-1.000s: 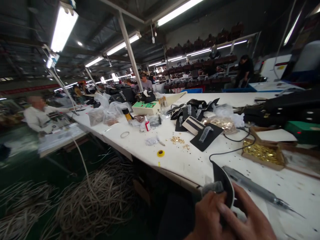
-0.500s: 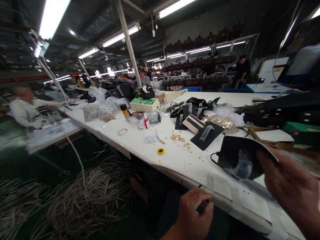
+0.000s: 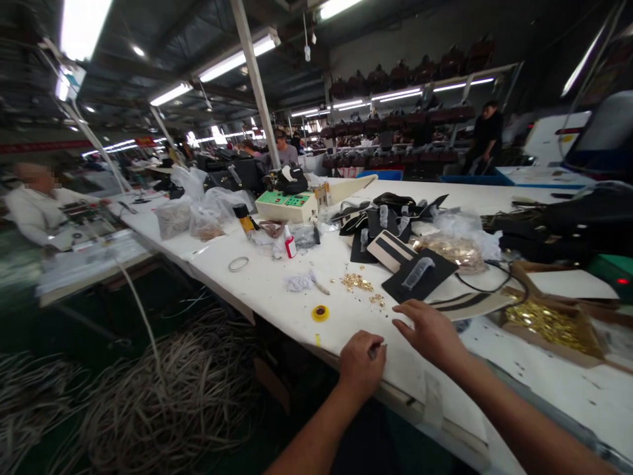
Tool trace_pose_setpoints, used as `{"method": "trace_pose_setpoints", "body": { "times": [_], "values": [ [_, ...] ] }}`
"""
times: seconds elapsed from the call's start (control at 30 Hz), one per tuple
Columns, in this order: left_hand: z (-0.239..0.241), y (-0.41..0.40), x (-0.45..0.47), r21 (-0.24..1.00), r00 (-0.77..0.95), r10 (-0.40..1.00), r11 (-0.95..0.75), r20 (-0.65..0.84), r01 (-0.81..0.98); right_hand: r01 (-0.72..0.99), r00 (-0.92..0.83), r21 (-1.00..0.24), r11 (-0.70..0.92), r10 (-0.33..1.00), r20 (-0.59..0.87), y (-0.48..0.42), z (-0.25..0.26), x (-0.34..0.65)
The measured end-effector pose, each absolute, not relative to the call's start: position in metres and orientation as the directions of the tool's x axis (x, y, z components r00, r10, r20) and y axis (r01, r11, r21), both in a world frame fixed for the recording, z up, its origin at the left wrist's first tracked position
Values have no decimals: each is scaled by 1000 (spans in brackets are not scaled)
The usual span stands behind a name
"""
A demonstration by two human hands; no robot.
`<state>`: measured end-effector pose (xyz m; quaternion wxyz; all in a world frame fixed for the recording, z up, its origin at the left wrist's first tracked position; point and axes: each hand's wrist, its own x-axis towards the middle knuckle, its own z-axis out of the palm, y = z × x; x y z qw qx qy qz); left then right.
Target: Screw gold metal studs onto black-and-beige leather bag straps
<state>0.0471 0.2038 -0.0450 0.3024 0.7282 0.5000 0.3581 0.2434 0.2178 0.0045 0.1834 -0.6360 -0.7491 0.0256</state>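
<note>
My left hand (image 3: 362,364) is closed at the front edge of the white worktable. Its fingers curl together around something small and dark that I cannot make out. My right hand (image 3: 429,332) reaches over the tabletop with its fingers stretched out and nothing visible in them. Just beyond its fingertips lie small gold metal pieces (image 3: 357,282) in a loose scatter. A curved beige panel with a black stripe (image 3: 475,307) rests right behind this hand, partly hidden by it. Farther back, a black flat panel (image 3: 435,269) carries a clear plastic-wrapped part (image 3: 418,273).
A yellow tape roll (image 3: 320,313) and a red-and-white bottle (image 3: 289,243) are on the table. At right is a cardboard box (image 3: 588,333) of gold pieces. A green-topped machine (image 3: 284,203) stands behind. Tangled cords (image 3: 168,402) cover the floor at left. A person (image 3: 37,204) sits far left.
My right hand has moved left and let go of the black panel; a striped beige panel now lies behind it. My left hand has moved up and left, still closed.
</note>
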Motion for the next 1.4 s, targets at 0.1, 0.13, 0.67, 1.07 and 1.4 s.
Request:
{"method": "trace_pose_setpoints", "body": {
  "times": [0.1,0.13,0.67,1.07,1.4],
  "values": [
    [-52,205,48,785,194,958,-283,210,551,966,-97,-229,119,990,106,253,-12,223],
    [-55,205,48,796,167,967,-254,193,550,973,-97,-202,109,993,68,264,-21,221],
    [-67,217,47,954,-72,996,78,-59,289,688,-39,-710,151,984,172,254,-68,211],
    [-59,219,53,962,-10,998,66,-66,266,191,-47,-970,153,988,147,229,-70,212],
    [-55,217,61,979,-91,996,35,-17,200,166,-118,-975,149,984,130,228,-70,211]
  ]
}}
